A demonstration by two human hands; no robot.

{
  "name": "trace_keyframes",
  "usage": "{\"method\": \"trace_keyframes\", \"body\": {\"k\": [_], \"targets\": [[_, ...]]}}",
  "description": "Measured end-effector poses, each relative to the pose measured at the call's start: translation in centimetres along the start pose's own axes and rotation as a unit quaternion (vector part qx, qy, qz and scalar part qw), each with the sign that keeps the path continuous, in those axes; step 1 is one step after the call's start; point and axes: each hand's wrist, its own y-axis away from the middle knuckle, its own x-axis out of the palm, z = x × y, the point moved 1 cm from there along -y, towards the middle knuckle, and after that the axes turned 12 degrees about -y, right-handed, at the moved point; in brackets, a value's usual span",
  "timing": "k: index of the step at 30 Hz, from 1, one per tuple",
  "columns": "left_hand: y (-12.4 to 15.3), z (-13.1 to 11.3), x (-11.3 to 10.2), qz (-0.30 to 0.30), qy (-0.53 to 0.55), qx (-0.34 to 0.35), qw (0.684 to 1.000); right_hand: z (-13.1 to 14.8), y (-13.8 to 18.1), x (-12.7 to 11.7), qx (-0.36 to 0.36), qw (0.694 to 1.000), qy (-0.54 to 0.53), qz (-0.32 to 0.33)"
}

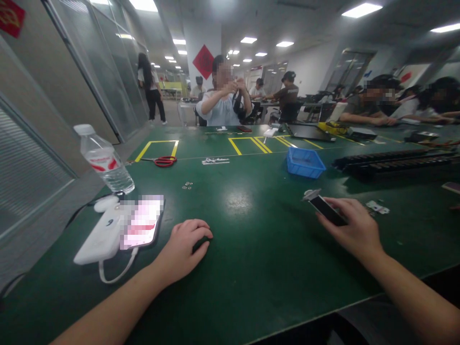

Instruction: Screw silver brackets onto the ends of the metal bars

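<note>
Left hand: left hand (187,250) lies palm down on the surface (247,287), near its front edge; fingers loosely curled.
Left grip: fingers apart from any object; nothing held.
Right hand: right hand (354,231) is raised slightly above the surface, at the right of the view.
Right grip: clamped on a black device (326,210), fingers across its upper face.
Held item: black device, flat and rectangular, tilted, with a silver fitting (311,194) at its far end. Exact type cannot be confirmed.
Near left hand: white power bank (100,238), marked with a 9, with its white cable (115,274) looping below. A phone (142,223) with a pixelated screen lies touching the power bank. A water bottle (104,160) lies on its side behind them.
Near right hand: small white-and-metal parts (377,207) lie just beyond the fingers.
Mid surface: a few small metal pieces (187,185); red-handled scissors (165,161) beside a yellow tape outline (156,148); a blue basket (305,163).
Right side: long black racks (398,164) lie along the surface.
Far end: a seated co-worker (223,96) across the surface has both hands raised at chest height, apart from the person's own. Further co-workers (366,111) sit along the right side.
</note>
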Motion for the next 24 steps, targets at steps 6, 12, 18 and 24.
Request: {"method": "trace_keyframes", "body": {"k": [6, 12, 18, 24], "targets": [[0.2, 0.1, 0.2, -0.009, 0.004, -0.001, 1.000, 5.9, -1.3, 4.1, 0.087, 0.957, -0.141, 0.237], [0.2, 0.3, 0.5, -0.016, -0.003, 0.008, 1.000, 11.6, -1.9, 6.8, 0.128, 0.922, -0.152, 0.333], [0.5, 0.0, 0.2, -0.014, -0.019, 0.047, 0.999, 7.7, -3.8, 5.6, 0.184, 0.940, -0.165, 0.236], [0.5, -1.8, -0.4, 0.049, -0.043, 0.146, 0.987, -7.0, -5.5, -0.7, 0.326, 0.944, 0.042, 0.025]]}}
